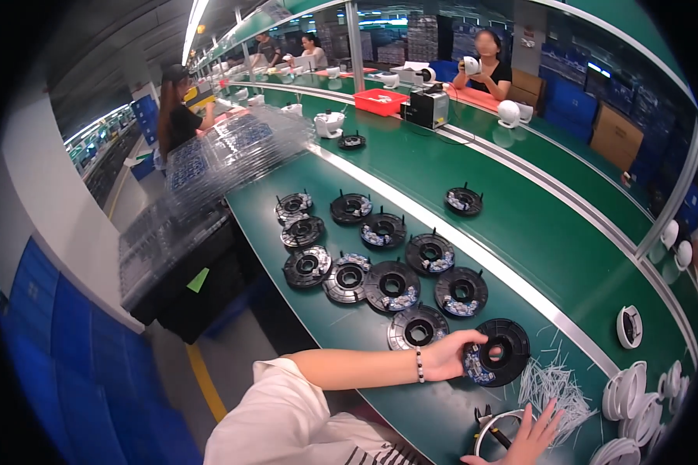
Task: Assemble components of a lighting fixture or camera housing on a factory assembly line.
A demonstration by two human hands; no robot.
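My left hand (447, 357), with a beaded bracelet at the wrist, grips a round black plastic base (512, 332) by its left edge. The base is tilted up, showing its centre hole and a small circuit board with wires. Lower down, my right hand (529, 443) has its fingers spread and holds nothing that I can see. It is beside a white ring (485, 444), in which lies a tool with a black and yellow handle (500, 436). A heap of thin white strips (554, 391) lies just beyond that hand.
Several similar black bases (392, 285) lie on the green bench to the left. A conveyor (512, 225) runs beyond a metal rail, carrying a black base (463, 200). White rings (624, 391) are stacked at right. Clear trays (209, 170) stand far left. Co-workers (488, 70) sit across the line.
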